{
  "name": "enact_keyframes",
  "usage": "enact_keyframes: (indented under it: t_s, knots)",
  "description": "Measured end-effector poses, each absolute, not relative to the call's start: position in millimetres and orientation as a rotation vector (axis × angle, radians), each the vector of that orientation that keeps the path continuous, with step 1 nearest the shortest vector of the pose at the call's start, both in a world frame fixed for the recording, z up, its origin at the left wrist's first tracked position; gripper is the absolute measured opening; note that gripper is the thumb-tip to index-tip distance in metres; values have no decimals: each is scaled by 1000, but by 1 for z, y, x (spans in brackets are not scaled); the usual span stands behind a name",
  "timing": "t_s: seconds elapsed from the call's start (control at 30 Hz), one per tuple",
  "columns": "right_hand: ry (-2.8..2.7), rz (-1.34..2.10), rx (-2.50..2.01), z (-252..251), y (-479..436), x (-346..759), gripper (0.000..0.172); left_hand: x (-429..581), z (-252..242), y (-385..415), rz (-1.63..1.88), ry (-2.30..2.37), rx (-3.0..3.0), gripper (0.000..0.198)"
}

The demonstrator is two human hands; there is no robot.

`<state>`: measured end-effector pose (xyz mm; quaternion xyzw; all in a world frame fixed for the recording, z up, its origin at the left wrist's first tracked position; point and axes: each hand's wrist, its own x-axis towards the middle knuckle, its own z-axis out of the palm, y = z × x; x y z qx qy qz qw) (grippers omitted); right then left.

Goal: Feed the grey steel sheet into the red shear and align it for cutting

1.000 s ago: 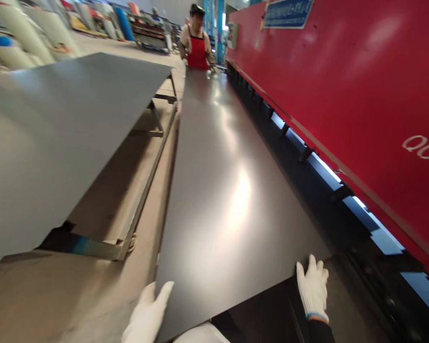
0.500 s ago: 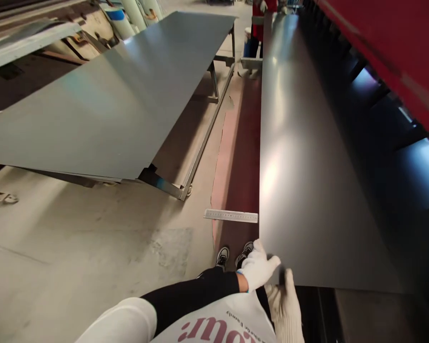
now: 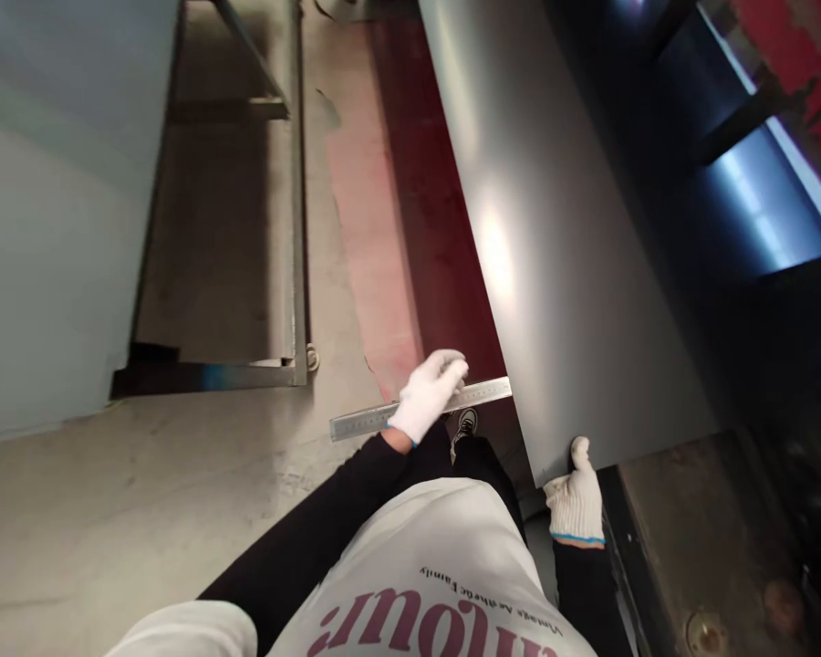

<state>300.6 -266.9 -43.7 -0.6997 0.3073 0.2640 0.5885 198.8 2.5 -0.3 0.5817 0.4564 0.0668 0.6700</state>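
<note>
My left hand (image 3: 428,392), in a white knit glove, is over the steel ruler (image 3: 362,422), covering its middle. Its fingers are loosely bent and a little apart, with nothing visible between them. Whether it touches the ruler I cannot tell. The ruler's right end meets the long edge of a grey metal sheet (image 3: 554,246). At the sheet's near corner, my gloved right hand (image 3: 576,493) grips the short edge, thumb on top; its other fingers are mostly hidden underneath.
On the left, another grey sheet (image 3: 47,228) lies on a metal frame stand (image 3: 297,228). Red flooring (image 3: 424,201) runs between the stand and the held sheet. Dark machinery with a red part (image 3: 804,64) borders the right side. My shoe (image 3: 465,424) shows below the ruler.
My left hand has let go of the sheet's edge and moved left over the ruler. My right hand has moved right along the near edge. The view has tilted down.
</note>
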Motion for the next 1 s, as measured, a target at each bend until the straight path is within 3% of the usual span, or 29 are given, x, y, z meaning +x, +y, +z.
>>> enact_keyframes:
  t_s: [0.13,0.23,0.37,0.5,1.0]
  knots:
    - [840,459,-1573,-36,-246,299,70,248,-24,32,-45,844,1291,51]
    - [813,332,-1565,-33,-239,302,75,284,-30,26,-192,666,1141,49]
    - [818,190,-1498,-33,-241,312,73,311,-28,14,-310,700,1346,42]
    - [776,62,-1471,-31,-246,330,70,326,-23,10,-382,697,1554,47]
    - [698,264,-1663,-1,-259,321,57,340,-15,4,-464,728,1615,46]
